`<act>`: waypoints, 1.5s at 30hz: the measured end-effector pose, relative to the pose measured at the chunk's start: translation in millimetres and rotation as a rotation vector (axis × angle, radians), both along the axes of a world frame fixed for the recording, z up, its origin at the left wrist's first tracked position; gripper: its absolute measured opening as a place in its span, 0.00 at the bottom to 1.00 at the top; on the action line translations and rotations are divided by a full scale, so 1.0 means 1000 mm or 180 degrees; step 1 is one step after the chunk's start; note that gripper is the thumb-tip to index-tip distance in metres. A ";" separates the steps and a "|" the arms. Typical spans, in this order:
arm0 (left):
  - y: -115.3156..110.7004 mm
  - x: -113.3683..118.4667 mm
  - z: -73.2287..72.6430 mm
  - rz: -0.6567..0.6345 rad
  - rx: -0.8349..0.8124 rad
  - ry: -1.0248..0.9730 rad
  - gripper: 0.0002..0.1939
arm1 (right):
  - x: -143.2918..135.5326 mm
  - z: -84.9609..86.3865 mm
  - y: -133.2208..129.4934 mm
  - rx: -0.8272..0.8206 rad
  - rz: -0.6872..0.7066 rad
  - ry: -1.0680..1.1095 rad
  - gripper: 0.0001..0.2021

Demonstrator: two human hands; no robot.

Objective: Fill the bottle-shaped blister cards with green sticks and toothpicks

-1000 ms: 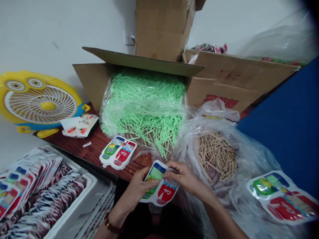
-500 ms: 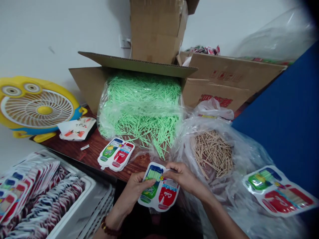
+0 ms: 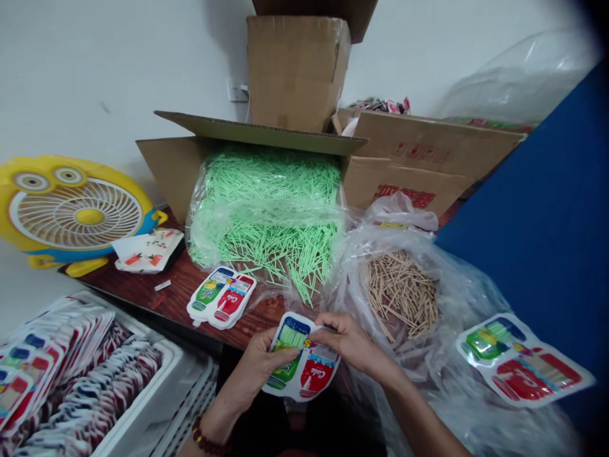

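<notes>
Moved: Tipped up since half a second ago, the view now takes in the top edge of the upper box, while the held pack has barely shifted
Crate: White, at lower left, filled with rows of printed packs
Fan: Yellow and blue with two round eyes, upright at the left end of the table
Packet: Pale with red print, lying just beside the fan
Near pack: Flat on the table, Sprite and Cola halves face up
Green sticks: Spilling forward under clear film from the open box
Left hand: Grasping the left side of the held pack, thumb pressed on its Sprite half
Held pack: Between both hands at the table's front edge, above the lap, green sticks showing in its Sprite window
Right hand: Thumb and fingers pinching the held pack's upper edge on the Cola side; cannot tell whether they grip anything more
Tan sticks: Heaped in a clear bag, right of the green ones
Far pack: Resting on the bag, tan sticks in its Cola window, near a blue panel
</notes>
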State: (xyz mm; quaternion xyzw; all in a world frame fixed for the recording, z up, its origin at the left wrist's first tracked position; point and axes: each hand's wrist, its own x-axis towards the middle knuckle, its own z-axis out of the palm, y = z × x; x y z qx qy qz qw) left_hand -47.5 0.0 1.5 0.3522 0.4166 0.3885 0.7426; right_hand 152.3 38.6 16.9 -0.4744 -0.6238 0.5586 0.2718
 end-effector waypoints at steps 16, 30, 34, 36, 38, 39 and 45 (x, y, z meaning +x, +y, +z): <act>-0.002 0.004 -0.003 0.0028 0.0046 0.0296 0.14 | 0.008 -0.001 -0.003 -0.0091 -0.0088 0.0182 0.09; -0.003 0.023 -0.008 0.0115 0.0546 0.0676 0.17 | 0.014 -0.011 -0.014 -0.0055 -0.0032 0.0206 0.05; -0.005 0.026 -0.014 -0.0017 0.0638 0.0804 0.12 | 0.013 -0.012 -0.018 -0.0082 -0.0015 0.0218 0.04; -0.005 0.027 -0.019 -0.0096 0.0594 0.0872 0.09 | 0.013 -0.013 -0.021 -0.0007 -0.0037 0.0169 0.03; -0.004 0.028 -0.025 -0.0087 0.0601 0.1006 0.08 | 0.015 -0.013 -0.023 0.0142 -0.0074 0.0043 0.03; -0.004 0.028 -0.028 -0.0091 0.0628 0.1094 0.07 | 0.017 -0.013 -0.024 0.0242 -0.0090 -0.0025 0.04; 0.000 0.041 -0.024 -0.0338 0.0786 0.1239 0.06 | 0.035 -0.001 -0.031 0.0844 -0.0020 -0.0446 0.10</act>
